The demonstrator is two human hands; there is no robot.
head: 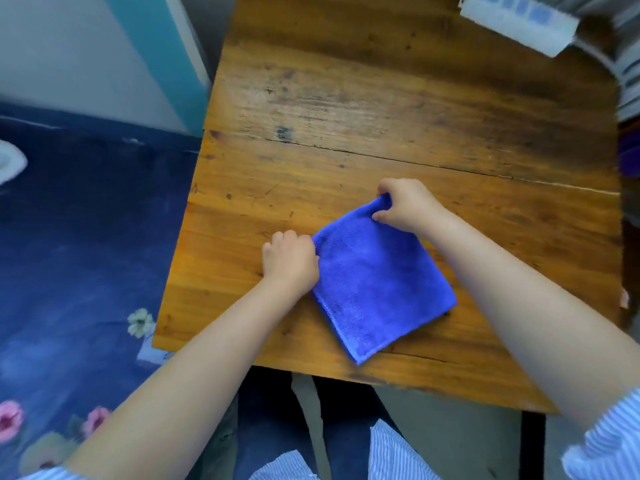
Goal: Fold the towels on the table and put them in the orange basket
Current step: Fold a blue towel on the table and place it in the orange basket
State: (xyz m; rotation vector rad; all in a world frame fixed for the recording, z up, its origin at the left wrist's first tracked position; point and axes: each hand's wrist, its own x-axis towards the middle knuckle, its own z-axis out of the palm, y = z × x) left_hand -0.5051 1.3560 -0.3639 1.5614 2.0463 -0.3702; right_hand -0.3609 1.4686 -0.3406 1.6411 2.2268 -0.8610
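Observation:
A blue towel (377,282) lies folded into a rough square on the wooden table (346,98), near its front edge. My left hand (291,258) pinches the towel's left corner with curled fingers. My right hand (405,202) grips the far corner, fingers curled round the cloth and lifting it slightly. No orange basket is in view.
A white box with blue markings (519,22) lies at the table's far right corner. To the left of the table is a dark blue floral cloth (79,237). A purple object (630,157) shows at the right edge.

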